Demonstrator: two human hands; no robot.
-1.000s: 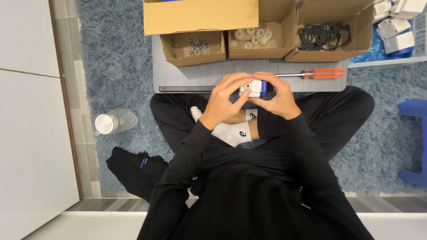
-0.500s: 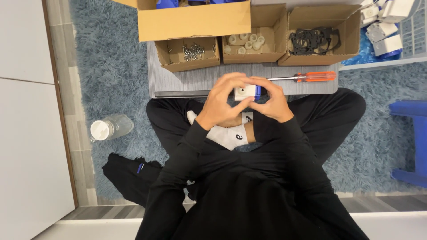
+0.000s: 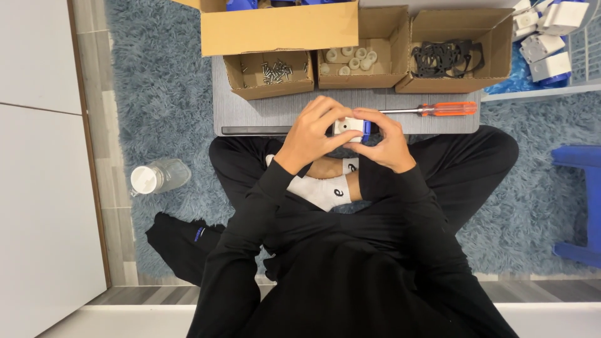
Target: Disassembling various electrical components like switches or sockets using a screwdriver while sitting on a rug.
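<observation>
Boxes (image 3: 369, 53) shifted lower, holding screws (image 3: 275, 71), washers (image 3: 352, 59), gaskets (image 3: 446, 58)

Bright even indoor light, soft shadows, sharp focus, no glare

Small white block part (image 3: 348, 126) with blue end, level, above grey board edge

Floor: shaggy blue-grey rug (image 3: 156, 94) spread under and all round the grip; pale wood-look floorboards (image 3: 91, 112) along its left edge; white panelled wall or cabinet front (image 3: 37, 156) far left; low grey desk (image 3: 250, 116) just beyond the grip; blue plastic stool (image 3: 579, 206) well right; even, soft light.
</observation>
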